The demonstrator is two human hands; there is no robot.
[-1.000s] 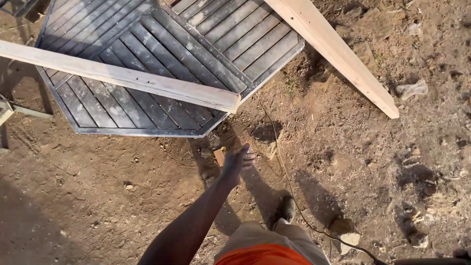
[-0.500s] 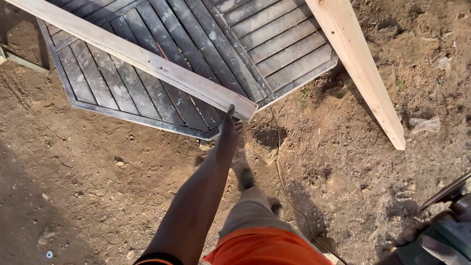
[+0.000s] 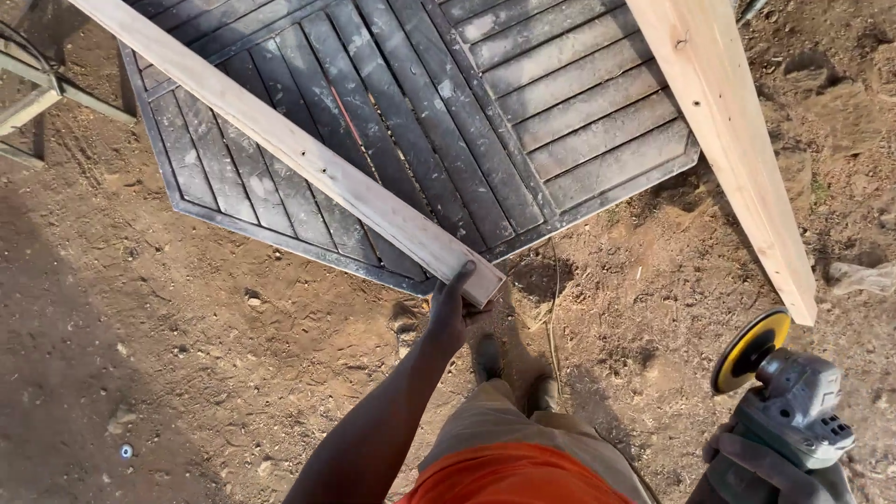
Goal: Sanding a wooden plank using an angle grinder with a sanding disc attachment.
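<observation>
Bare dirt ground (image 3: 187, 373), slatted metal panel (image 3: 420, 140) lying flat on it. Left hand (image 3: 450, 313) grips near end of long wooden plank (image 3: 308, 159), fingers curled round its edge. Right hand (image 3: 775, 467), gloved, closed on angle grinder (image 3: 789, 387). Risk: one-handed hold, plank could slip off panel. Second plank (image 3: 728, 140) cut off at top; grinder grip partly out of frame.

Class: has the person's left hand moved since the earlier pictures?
Yes. The left hand has reached forward to the near end of the plank lying on the dark slatted panel.
</observation>
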